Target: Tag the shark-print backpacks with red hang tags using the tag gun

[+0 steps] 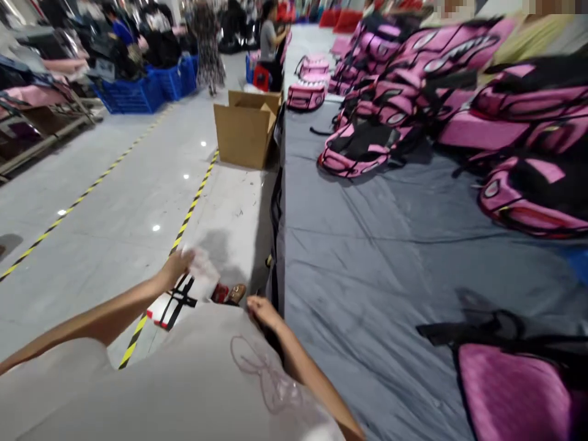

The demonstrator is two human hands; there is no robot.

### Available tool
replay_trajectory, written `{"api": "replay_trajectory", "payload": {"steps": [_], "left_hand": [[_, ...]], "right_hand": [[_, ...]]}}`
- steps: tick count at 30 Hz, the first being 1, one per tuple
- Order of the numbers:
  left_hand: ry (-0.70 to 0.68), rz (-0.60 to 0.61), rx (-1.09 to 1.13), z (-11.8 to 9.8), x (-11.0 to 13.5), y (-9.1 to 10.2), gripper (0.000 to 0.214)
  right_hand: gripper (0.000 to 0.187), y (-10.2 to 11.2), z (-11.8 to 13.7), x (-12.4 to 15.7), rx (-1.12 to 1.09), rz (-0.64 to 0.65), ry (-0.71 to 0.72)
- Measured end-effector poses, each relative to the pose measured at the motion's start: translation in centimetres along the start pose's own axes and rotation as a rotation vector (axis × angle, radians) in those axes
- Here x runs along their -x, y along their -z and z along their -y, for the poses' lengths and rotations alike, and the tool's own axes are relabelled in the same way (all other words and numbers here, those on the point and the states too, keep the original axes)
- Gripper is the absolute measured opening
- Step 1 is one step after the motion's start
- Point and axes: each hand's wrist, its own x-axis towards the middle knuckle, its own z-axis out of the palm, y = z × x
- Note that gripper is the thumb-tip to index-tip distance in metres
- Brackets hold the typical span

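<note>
Low on the left, my left hand (177, 268) is closed on a thin, see-through whitish sheet (205, 272), blurred by motion. Just below that hand shows a white item with black bands (181, 300) and red bits at its end; whether the hand touches it I cannot tell. My right hand (263, 310) is curled closed in front of my body, beside the edge of the grey-covered table (349, 263). What its fingers hold, if anything, is hidden. The nearest bag is a pink and black one (512, 392) at the lower right, apart from both hands.
Pink backpacks (367, 150) lie heaped along the table's far and right sides. An open cardboard box (241, 135) stands on the floor by the table. Blue crates (131, 95) and a loaded rack (37, 138) are at left. Several people stand farther off.
</note>
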Motion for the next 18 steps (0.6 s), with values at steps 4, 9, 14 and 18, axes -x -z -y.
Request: {"api": "replay_trajectory", "payload": {"steps": [4,9,14,18], "left_hand": [[0.065,0.177,0.123,-1.4,-1.5,-5.6,0.064],[0.084,0.304,0.121,-0.9,0.0,-11.5,0.055],[0.189,0.354,0.181,0.0,0.7,-13.4,0.054],[0.204,0.475,0.172,-0.8,0.8,-14.3,0.061]], "right_hand": [[0.04,1.0,5.0,0.7,-0.167,-0.212,0.317],[0.053,-0.4,9.5,4.5,0.013,-0.423,0.627],[0.039,-0.5,10.0,7.5,0.614,-0.714,0.823],[0.016,0.2,10.6,8.3,0.545,-0.715,0.809]]}}
